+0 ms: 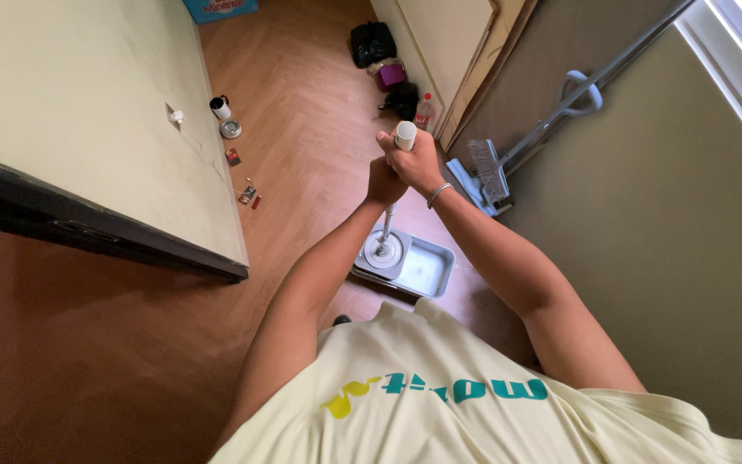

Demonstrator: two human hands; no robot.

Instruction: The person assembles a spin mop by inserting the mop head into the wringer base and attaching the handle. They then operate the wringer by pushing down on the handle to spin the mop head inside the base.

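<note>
The floor is of reddish-brown wooden boards laid in a herringbone pattern (pixel 302 112), in a narrow passage between a pale cream wall (pixel 70 103) and an olive-grey wall (pixel 672 223). The person stands above a grey rectangular plastic mop bucket (pixel 429 266) which sits on the floor just in front of the feet. The white and silver mop pole (pixel 393 185) stands upright, with its lower end in the round part of the bucket at the left side. The right hand (pixel 416 161) is closed around the top of the pole, just under its white cap, and it wears a thin silver bracelet (pixel 438 194) on the wrist. The left hand (pixel 383 182) is also wrapped on the pole, directly below and touching the right one. Against the olive-grey wall leans a grey broom with a light blue dustpan (pixel 487 176). Near the cream wall lies a small round metal dish (pixel 231 129) beside a white cup (pixel 220 106).
</note>
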